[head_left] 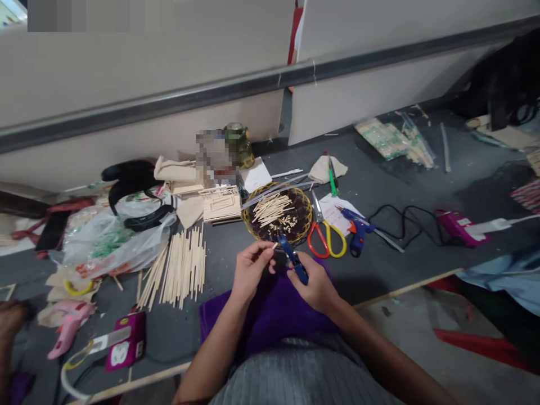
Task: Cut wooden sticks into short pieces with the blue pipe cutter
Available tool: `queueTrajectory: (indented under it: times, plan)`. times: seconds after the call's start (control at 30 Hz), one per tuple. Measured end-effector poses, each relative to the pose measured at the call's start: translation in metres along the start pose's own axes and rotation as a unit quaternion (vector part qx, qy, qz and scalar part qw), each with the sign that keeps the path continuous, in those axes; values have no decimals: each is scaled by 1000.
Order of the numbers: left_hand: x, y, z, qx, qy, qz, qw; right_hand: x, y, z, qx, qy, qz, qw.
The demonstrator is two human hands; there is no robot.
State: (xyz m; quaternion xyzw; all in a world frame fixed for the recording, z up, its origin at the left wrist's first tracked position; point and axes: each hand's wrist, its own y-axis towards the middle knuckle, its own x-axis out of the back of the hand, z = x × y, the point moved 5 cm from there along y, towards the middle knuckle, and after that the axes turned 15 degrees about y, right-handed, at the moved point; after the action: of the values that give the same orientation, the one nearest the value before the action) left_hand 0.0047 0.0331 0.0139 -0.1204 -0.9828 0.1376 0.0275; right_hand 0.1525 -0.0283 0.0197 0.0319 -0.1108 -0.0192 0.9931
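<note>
The short, thin, pale wooden stick (pixel 274 246) is being pinched at its near end by the left hand (pixel 250 271), thumb and forefinger closed on it, just above the purple cloth (pixel 270 315) lying at the front edge of the grey table (pixel 379 264). The stick is looking very light and stiff but brittle; it is likely to snap or split if squeezed across its length, so it is best being held close to the point where the blades meet it, with only gentle finger pressure, since a piece this small slips and springs away easily. The right hand (pixel 314 287) is gripping the blue-handled cutting pliers (pixel 293 259), its fingers wrapped closed around the handles, with the tool's nose pointing at the stick's free end; whether the blades are touching the wood is too small to tell.

Just beyond the hands a round dark wicker tray with a yellow rim (pixel 253 225) is holding a heap of similar short cut sticks (pixel 272 209). To its left a bundle of long pale wooden sticks (pixel 181 267) is lying spread out on the table, and behind that a small stick-built model (pixel 221 205) is standing. To the right of the tray are lying red-and-yellow-handled scissors (pixel 324 236) and a blue glue gun (pixel 358 230).
</note>
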Motion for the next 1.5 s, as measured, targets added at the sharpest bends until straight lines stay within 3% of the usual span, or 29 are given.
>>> queueTrajectory:
  times: [0.07,0.2,0.37,0.47,0.53,0.63,0.73,0.87,1.03,1.33,1.5]
  plan:
    - [6,1,-1,-8,1,-19,1000,2,-2,-1,-11,13,-10,1000]
    - [22,11,-7,-36,0,-67,997,10,-4,-11,-97,115,-33,988]
    - [16,36,-14,-34,-13,-14,999,8,-9,-23,-189,306,-33,933]
    - [3,53,-20,-48,109,10,993,3,-12,-31,-215,381,-39,898]
    - [-6,64,-26,-94,290,2,952,2,-14,-37,-221,401,-52,888]
    - [-23,82,-28,-120,557,17,822,4,-16,-45,-221,414,-67,880]
    - [-35,97,-26,-119,606,34,786,5,-17,-44,-215,420,-65,879]
    - [-45,108,-21,-111,628,44,769,6,-18,-36,-211,410,-59,886]
    - [-46,112,-18,-104,623,49,774,8,-17,-30,-205,400,-51,892]
    - [-4,111,-18,-93,491,89,861,11,-19,-32,-213,395,-56,892]
    - [-1,102,-14,-98,452,104,880,13,-14,-25,-188,343,-20,920]
